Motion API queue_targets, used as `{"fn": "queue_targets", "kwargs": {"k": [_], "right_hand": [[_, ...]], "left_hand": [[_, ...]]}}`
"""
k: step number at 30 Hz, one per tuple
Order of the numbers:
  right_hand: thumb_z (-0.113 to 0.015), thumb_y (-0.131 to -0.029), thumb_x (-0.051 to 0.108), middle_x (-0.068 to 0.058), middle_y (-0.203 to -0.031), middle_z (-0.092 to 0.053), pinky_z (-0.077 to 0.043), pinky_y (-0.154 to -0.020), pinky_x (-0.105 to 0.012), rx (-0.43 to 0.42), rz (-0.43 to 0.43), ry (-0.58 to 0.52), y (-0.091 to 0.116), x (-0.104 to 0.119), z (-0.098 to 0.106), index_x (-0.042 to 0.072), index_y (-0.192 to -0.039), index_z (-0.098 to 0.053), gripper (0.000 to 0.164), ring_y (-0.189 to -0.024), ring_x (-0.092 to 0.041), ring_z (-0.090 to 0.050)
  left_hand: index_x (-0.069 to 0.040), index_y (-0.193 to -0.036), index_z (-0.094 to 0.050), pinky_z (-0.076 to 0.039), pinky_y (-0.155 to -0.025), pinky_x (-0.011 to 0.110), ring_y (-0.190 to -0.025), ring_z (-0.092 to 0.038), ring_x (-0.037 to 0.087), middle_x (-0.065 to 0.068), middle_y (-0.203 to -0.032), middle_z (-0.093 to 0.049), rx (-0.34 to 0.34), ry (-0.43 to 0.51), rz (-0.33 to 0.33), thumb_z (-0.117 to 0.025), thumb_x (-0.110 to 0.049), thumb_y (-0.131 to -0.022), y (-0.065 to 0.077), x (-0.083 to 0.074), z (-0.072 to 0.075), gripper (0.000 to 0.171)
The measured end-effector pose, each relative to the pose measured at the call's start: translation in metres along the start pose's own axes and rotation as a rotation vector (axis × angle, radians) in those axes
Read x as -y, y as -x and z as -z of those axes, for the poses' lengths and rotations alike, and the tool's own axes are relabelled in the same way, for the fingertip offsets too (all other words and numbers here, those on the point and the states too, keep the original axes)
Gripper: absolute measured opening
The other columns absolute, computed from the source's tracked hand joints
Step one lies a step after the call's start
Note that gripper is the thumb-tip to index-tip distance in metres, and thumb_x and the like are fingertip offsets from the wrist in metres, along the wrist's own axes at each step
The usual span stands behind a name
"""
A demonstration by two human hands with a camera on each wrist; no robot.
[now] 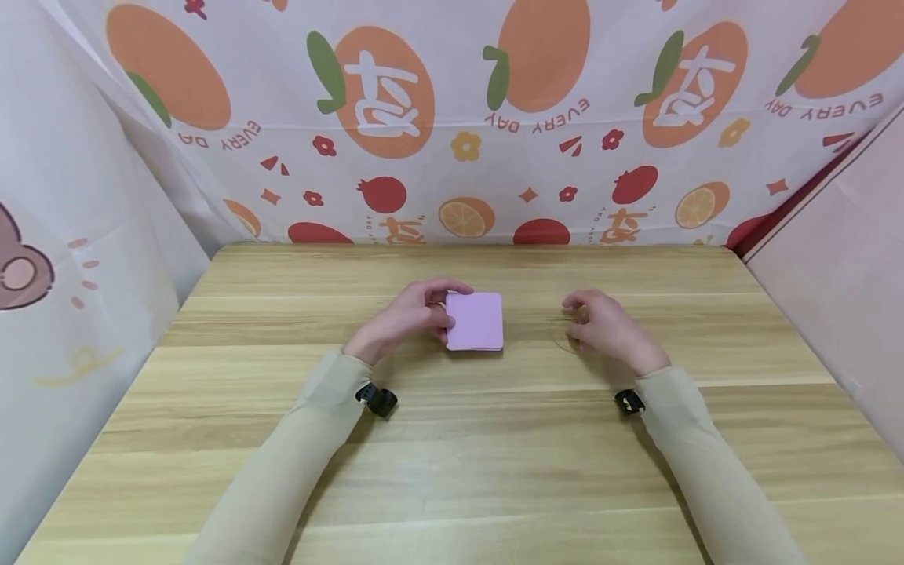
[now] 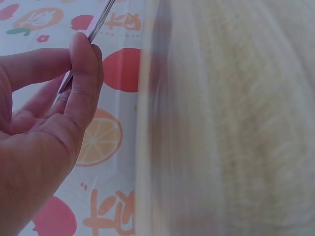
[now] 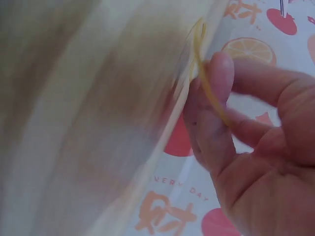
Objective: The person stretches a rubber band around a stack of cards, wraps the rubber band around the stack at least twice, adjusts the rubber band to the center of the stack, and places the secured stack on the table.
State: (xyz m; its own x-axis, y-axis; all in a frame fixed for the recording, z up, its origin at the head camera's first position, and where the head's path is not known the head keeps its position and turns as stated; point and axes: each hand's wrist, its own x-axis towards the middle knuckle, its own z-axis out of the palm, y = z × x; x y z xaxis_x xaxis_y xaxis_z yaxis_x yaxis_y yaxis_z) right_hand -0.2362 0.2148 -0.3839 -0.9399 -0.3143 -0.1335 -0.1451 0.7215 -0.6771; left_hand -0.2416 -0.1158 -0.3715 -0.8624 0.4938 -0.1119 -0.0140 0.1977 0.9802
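Observation:
In the head view, a thin pad of square lilac cards [image 1: 476,322] with rounded corners is held up over the table. My left hand [image 1: 410,315] grips it by its left side, with thumb and fingers on opposite faces. Edge-on in the left wrist view, the pad [image 2: 102,20] shows several thin layers. To the right of it, apart from the cards, my right hand [image 1: 613,329] pinches a yellow rubber band [image 3: 210,93] between thumb and fingers. The band's loop hangs slack on the hand's left side.
Both hands are above a wood-grain table [image 1: 466,471]. A white curtain [image 1: 452,180] printed with fruit hangs along its far edge. More pale cloth [image 1: 85,180] hangs at the left, and a pale panel [image 1: 840,259] borders the right side.

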Motion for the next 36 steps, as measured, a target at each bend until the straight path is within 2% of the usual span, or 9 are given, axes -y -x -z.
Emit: {"fn": "queue_targets", "kwargs": {"k": [5, 8, 12, 16, 21, 24, 28, 32, 36], "right_hand": [[-0.066, -0.092, 0.008, -0.015, -0.099, -0.065, -0.051, -0.067, -0.031, -0.028, -0.07, 0.14, 0.004, 0.0, 0.002, -0.006, -0.118, -0.059, 0.03, -0.078, -0.021, -0.061], [-0.066, -0.094, 0.014, -0.009, -0.081, -0.064, -0.048, -0.062, -0.032, -0.014, -0.107, 0.131, 0.006, -0.001, 0.005, -0.002, -0.097, -0.066, 0.017, -0.067, -0.019, -0.058], [-0.064, -0.096, 0.021, -0.004, -0.066, -0.059, -0.046, -0.054, -0.027, 0.043, -0.109, 0.031, 0.006, -0.006, 0.006, 0.002, -0.078, -0.065, 0.027, -0.057, -0.014, -0.053], [-0.056, -0.102, 0.023, -0.003, -0.066, -0.054, -0.044, -0.049, -0.021, 0.172, -0.137, -0.312, 0.002, -0.013, 0.006, -0.004, -0.085, -0.063, 0.033, -0.054, -0.01, -0.049], [-0.048, -0.105, 0.02, -0.005, -0.08, -0.061, -0.051, -0.055, -0.021, 0.264, -0.172, -0.857, 0.0, -0.018, 0.009, -0.016, -0.12, -0.053, 0.039, -0.061, -0.01, -0.055], [-0.045, -0.105, 0.012, -0.01, -0.093, -0.069, -0.057, -0.065, -0.025, 0.302, -0.143, -1.106, 0.001, -0.019, 0.012, -0.012, -0.134, -0.048, 0.038, -0.07, -0.013, -0.064], [-0.039, -0.105, 0.0, -0.017, -0.109, -0.067, -0.058, -0.072, -0.026, 0.39, -0.092, -1.382, 0.001, -0.023, 0.014, -0.001, -0.137, -0.053, 0.035, -0.08, -0.018, -0.069], [-0.039, -0.104, -0.004, -0.016, -0.113, -0.066, -0.056, -0.065, -0.02, 0.414, -0.065, -1.5, 0.001, -0.024, 0.013, 0.007, -0.136, -0.056, 0.038, -0.076, -0.014, -0.067], [-0.053, -0.101, 0.004, -0.013, -0.122, -0.064, -0.055, -0.061, -0.018, 0.304, -0.073, -1.344, 0.002, -0.02, 0.009, 0.007, -0.143, -0.05, 0.041, -0.074, -0.013, -0.066]], "left_hand": [[-0.006, -0.131, -0.059, -0.055, -0.066, 0.034, -0.072, -0.06, 0.026, 0.019, -0.104, -0.06, 0.01, 0.0, -0.003, -0.059, 0.008, -0.084, 0.001, 0.0, -0.001, 0.05], [-0.005, -0.132, -0.058, -0.055, -0.066, 0.035, -0.074, -0.059, 0.027, 0.019, -0.107, -0.059, 0.015, 0.004, -0.001, -0.059, 0.009, -0.084, 0.0, 0.0, -0.001, 0.05], [-0.005, -0.132, -0.058, -0.055, -0.066, 0.034, -0.073, -0.059, 0.026, 0.02, -0.106, -0.059, 0.013, 0.0, 0.007, -0.059, 0.009, -0.085, 0.001, 0.001, -0.001, 0.05], [-0.007, -0.132, -0.058, -0.055, -0.065, 0.032, -0.07, -0.059, 0.026, 0.019, -0.103, -0.059, 0.009, -0.005, 0.015, -0.06, 0.009, -0.085, 0.001, 0.002, -0.002, 0.049], [-0.007, -0.132, -0.058, -0.055, -0.065, 0.033, -0.069, -0.059, 0.025, 0.019, -0.1, -0.059, 0.005, -0.007, 0.019, -0.059, 0.009, -0.085, 0.001, 0.004, -0.002, 0.05], [-0.007, -0.132, -0.058, -0.055, -0.065, 0.033, -0.068, -0.059, 0.024, 0.018, -0.102, -0.059, 0.001, -0.007, 0.021, -0.059, 0.01, -0.085, 0.0, 0.005, -0.001, 0.05], [-0.009, -0.132, -0.059, -0.055, -0.065, 0.033, -0.07, -0.059, 0.025, 0.018, -0.105, -0.059, -0.004, 0.0, 0.028, -0.059, 0.009, -0.085, 0.0, 0.004, -0.001, 0.05], [-0.011, -0.13, -0.06, -0.055, -0.065, 0.033, -0.071, -0.059, 0.025, 0.018, -0.107, -0.059, -0.007, 0.004, 0.034, -0.059, 0.009, -0.086, 0.0, 0.004, -0.001, 0.049], [-0.01, -0.13, -0.059, -0.055, -0.066, 0.033, -0.072, -0.059, 0.025, 0.018, -0.107, -0.059, -0.001, -0.001, 0.031, -0.059, 0.009, -0.086, 0.0, 0.003, -0.001, 0.048]]}}
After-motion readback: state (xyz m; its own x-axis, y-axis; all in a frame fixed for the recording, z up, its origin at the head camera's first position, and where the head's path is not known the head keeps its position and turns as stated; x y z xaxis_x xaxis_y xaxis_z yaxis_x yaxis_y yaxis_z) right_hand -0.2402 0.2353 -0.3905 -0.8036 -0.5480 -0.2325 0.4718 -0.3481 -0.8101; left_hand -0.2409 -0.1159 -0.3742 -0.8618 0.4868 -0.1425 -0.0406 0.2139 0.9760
